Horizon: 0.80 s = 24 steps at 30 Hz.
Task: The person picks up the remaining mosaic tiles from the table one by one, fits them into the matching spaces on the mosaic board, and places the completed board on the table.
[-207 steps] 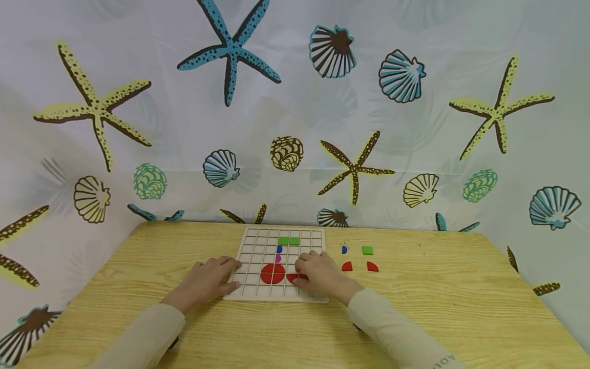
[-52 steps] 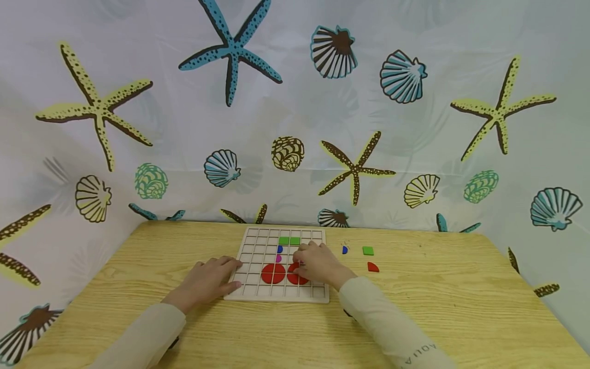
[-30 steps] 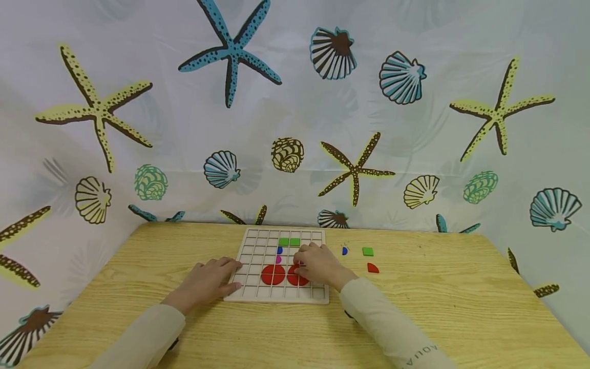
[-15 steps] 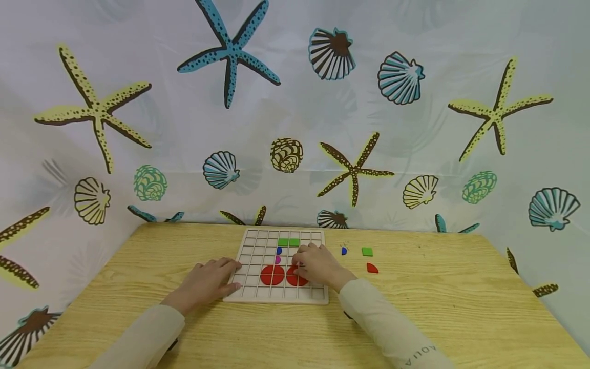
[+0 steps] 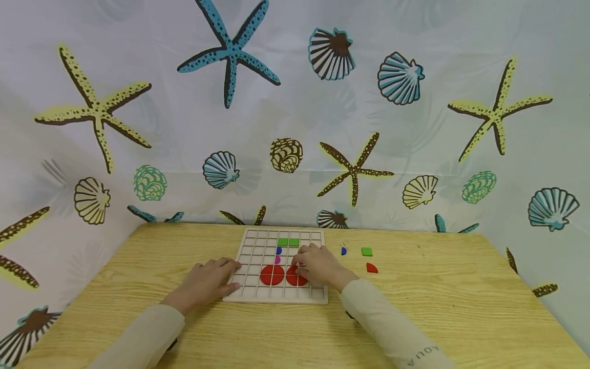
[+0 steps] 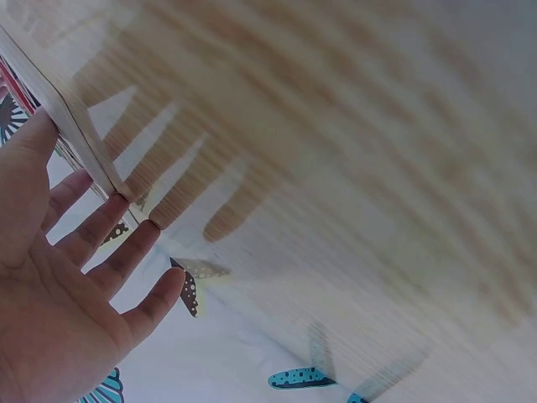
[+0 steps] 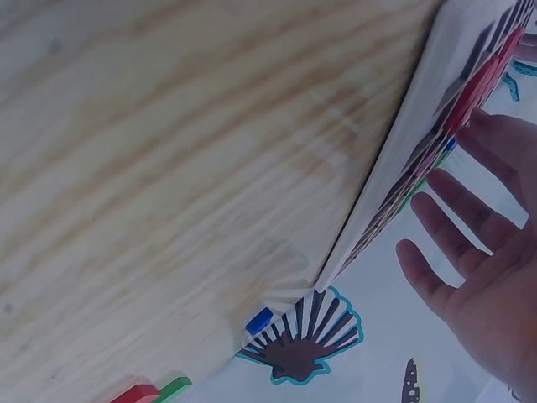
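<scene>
A pale grid board (image 5: 252, 293) lies on the wooden table. My left hand (image 5: 209, 278) rests at its left edge, fingers spread; the left wrist view shows the fingertips along the board's side. Four-part red discs sit in the grid: the left red disc (image 5: 272, 281) is whole, while the right red disc (image 5: 295, 280) is partly covered by my right hand (image 5: 321, 265). The right thumb and fingertips touch about its upper right part. Green squares (image 5: 288, 242), a blue half-circle (image 5: 278, 250) and a pink half-circle (image 5: 277, 260) lie in cells farther back.
On the table right of the board lie a loose blue half-circle (image 5: 343, 251), a green square (image 5: 366, 251) and a red quarter-circle (image 5: 372, 268). A curtain (image 5: 286, 195) printed with starfish and shells stands behind the table.
Since the earliest frame, one red quarter-circle has left the table and the right red disc on the board has filled up. Over the last second the hands have barely moved.
</scene>
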Motion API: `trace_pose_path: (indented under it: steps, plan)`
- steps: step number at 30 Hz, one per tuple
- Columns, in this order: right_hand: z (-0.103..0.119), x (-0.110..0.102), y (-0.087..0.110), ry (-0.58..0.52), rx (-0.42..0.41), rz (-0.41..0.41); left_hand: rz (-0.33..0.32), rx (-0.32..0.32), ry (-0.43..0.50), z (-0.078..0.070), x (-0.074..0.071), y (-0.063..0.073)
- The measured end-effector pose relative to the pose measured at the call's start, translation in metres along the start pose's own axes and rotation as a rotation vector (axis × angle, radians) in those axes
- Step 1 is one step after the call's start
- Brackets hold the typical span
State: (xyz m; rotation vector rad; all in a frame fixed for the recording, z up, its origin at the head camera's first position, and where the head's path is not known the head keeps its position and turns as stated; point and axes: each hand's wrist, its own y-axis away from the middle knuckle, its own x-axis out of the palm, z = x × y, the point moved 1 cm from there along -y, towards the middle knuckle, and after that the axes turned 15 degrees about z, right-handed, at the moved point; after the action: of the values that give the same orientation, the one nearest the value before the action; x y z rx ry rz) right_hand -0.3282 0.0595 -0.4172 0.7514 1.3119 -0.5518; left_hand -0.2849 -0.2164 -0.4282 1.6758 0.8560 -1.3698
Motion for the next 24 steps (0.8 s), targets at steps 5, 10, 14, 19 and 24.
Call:
trace_pose_path:
  steps: [5,10,14,19,24]
  plan:
    - [-0.002,-0.002,0.003,0.000,0.014,0.002,-0.004,0.002,-0.005,0.000,0.000,0.000]
    - [-0.006,-0.003,0.008,-0.017,0.028,-0.004,-0.001,0.003,0.003,0.000,0.000,0.000]
    - [-0.012,-0.003,0.013,-0.055,0.029,-0.026,0.002,0.002,0.006,0.000,-0.001,0.000]
    - [-0.023,-0.002,0.022,-0.067,0.044,-0.058,-0.004,0.006,0.002,0.000,0.000,-0.001]
    - [-0.035,-0.002,0.034,-0.098,0.073,-0.066,-0.006,0.010,0.001,0.000,0.000,0.000]
